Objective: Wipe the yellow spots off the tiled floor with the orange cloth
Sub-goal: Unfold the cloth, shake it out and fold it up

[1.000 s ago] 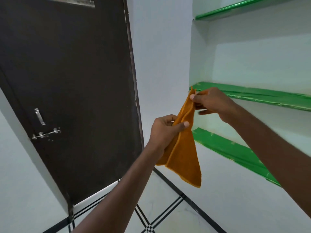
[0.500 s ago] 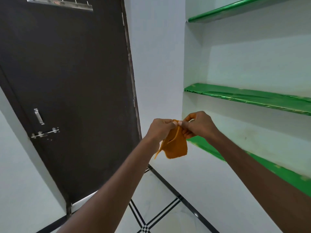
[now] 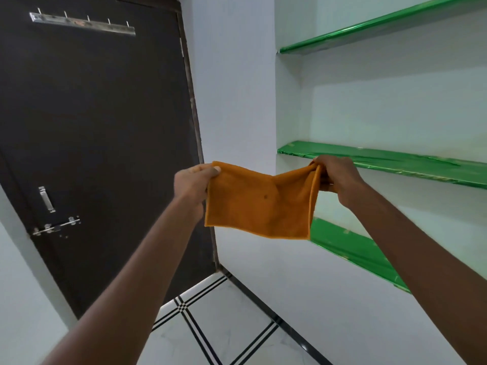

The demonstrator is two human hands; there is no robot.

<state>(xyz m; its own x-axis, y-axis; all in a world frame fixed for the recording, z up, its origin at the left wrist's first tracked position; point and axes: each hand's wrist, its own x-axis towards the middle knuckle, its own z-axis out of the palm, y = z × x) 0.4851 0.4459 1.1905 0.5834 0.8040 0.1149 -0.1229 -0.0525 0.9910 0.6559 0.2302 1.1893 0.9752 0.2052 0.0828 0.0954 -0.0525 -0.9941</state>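
My left hand [image 3: 196,181] pinches the upper left corner of the orange cloth [image 3: 257,202] between thumb and curled fingers. My right hand [image 3: 338,177] grips the upper right edge, where the fabric is bunched into folds inside the closed fingers. The cloth hangs spread between both hands at chest height, in front of the middle green shelf [image 3: 395,162] and to the right of the dark door [image 3: 92,127].

Handling: the cloth appears light, soft and limp; it sags between the grips and holds no shape of its own. It should fold easily into a pad. Take hold at corners or edges to keep it open; gather the middle for a firm wiping grip.

The tiled floor [image 3: 210,338] lies well below the cloth. No yellow spots are visible on the part in view.
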